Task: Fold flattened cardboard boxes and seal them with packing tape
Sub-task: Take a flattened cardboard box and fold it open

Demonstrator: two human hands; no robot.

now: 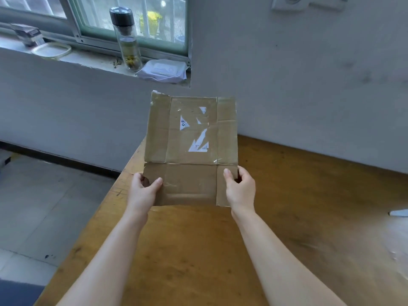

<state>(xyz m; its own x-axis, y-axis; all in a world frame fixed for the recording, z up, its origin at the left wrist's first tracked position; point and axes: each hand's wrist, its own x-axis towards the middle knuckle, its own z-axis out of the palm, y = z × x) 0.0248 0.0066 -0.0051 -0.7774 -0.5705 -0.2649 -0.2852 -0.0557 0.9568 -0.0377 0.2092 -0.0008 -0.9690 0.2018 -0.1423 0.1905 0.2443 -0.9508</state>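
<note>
A flattened brown cardboard box (191, 149) is held upright above the wooden table, its face toward me. Torn white label scraps and old clear tape mark its upper panel. My left hand (143, 191) grips the lower left corner, thumb on the front. My right hand (239, 187) grips the lower right flap, thumb on the front and fingers curled behind the edge. The box's back side is hidden.
The wooden table (198, 250) runs from the wall toward me; its left edge drops to a tiled floor (44, 206). A white object (398, 213) lies at the right edge. On the windowsill stand a glass bottle (128, 38), a wipes pack (163, 70) and a plastic lid (51, 50).
</note>
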